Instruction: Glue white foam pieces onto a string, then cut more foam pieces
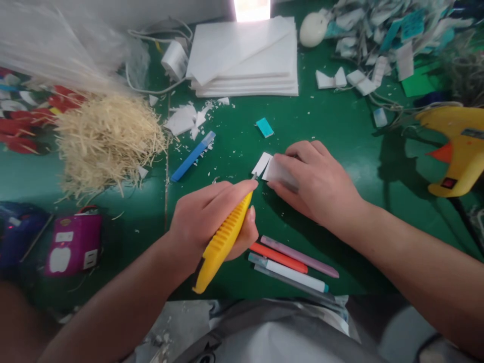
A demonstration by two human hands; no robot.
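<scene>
My left hand (212,217) is closed round a yellow utility knife (225,239), its tip pointing away from me. At that tip lies a small white foam piece (261,164), separated by a narrow gap from a larger white foam block (270,170). My right hand (319,179) grips this block between thumb and fingers against the green table, covering most of it. Just beyond is a small turquoise piece (264,127). A blue strip (193,156) lies to the left, among white crumbs.
Stacked white foam sheets (245,55) lie at the back under a bright lamp (252,9). Several pens (295,259) lie near the front edge. A yellow glue gun (459,151) stands right; a heap of thin wooden sticks (109,141) and a purple box (74,244) are left.
</scene>
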